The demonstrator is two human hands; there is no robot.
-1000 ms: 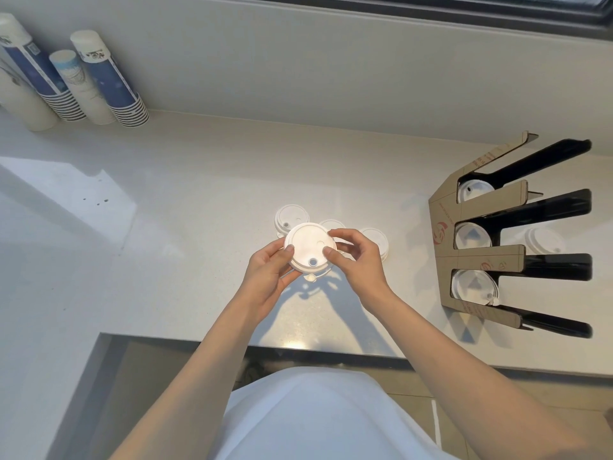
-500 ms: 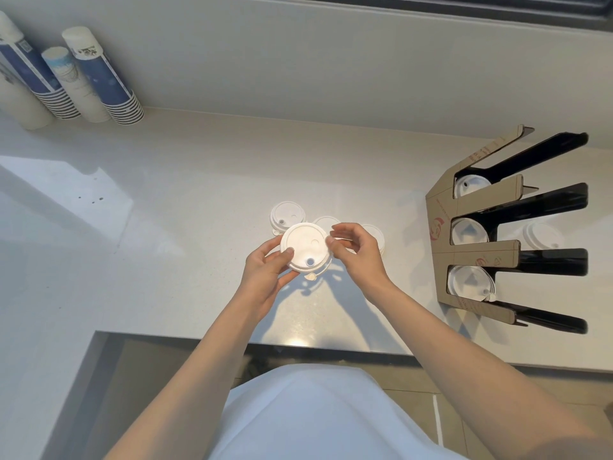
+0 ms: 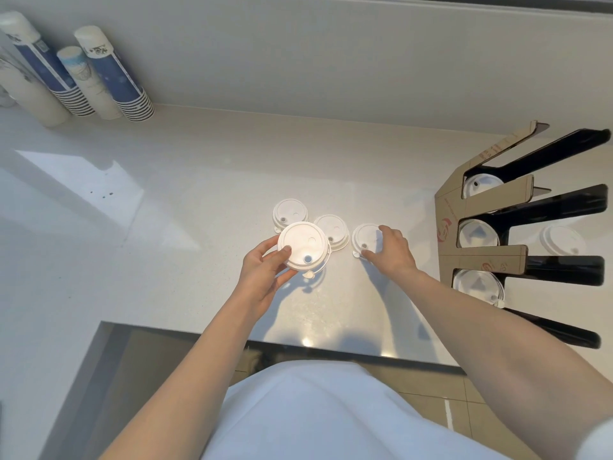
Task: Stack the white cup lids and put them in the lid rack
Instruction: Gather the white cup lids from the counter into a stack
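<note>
My left hand (image 3: 263, 277) holds a stack of white cup lids (image 3: 303, 245) just above the counter, thumb on top. Three more white lids lie on the counter behind it: one at the back left (image 3: 290, 212), one in the middle (image 3: 333, 230), and one to the right (image 3: 365, 239). My right hand (image 3: 391, 250) rests on that right lid, fingers spread around its edge. The cardboard and black lid rack (image 3: 481, 257) stands at the right, with white lids in its three slots (image 3: 477, 283).
Stacks of paper cups (image 3: 112, 74) lean against the wall at the back left. Another white lid (image 3: 562, 240) lies behind the rack. The counter's front edge (image 3: 298, 343) runs just below my hands.
My right hand has let go of the held stack and moved right onto the lid lying on the counter. My left hand keeps the stack alone.
</note>
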